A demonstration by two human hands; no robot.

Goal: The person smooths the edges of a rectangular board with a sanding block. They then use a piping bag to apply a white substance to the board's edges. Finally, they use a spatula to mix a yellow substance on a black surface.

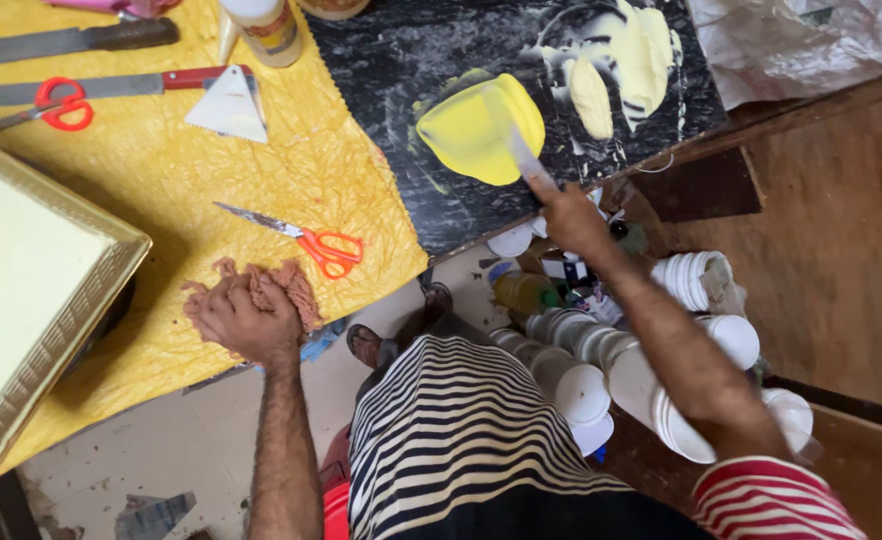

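Item 1, nearest me: stacks of white plastic tubs and lids on the floor below the table edge, lying on their sides or nested; I cannot see anything inside them. A yellowish bottle lies among them.

Item 2: my left hand, clenched on a wad of brown cloth and pressing it to the yellow crinkled table cover near the table's front edge.

Item 3: orange-handled scissors, just beyond the cloth, blades pointing left, lying apart from the hand.

Item 4: a gold-rimmed square cake board at the left edge, carrying a pale cream block; it stands raised on a dark base.

Item 5: my right hand, closed around the handle of a spatula at the front edge of the black slab.

Item 6: the spatula's blade carries a smooth yellow sheet of icing, lifted off the black marbled slab, with a yellow smear on the slab beside it.

Item 7: further back on the slab, pale cream icing in thick smeared patches.

Item 8: a white triangular scraper on the yellow cover, touching a red-handled knife; red-handled scissors lie across that knife. A dark-handled knife lies beyond.

Item 9, farthest: a round jar at the top edge, contents not visible, and crumpled pale wrapping at the top right.
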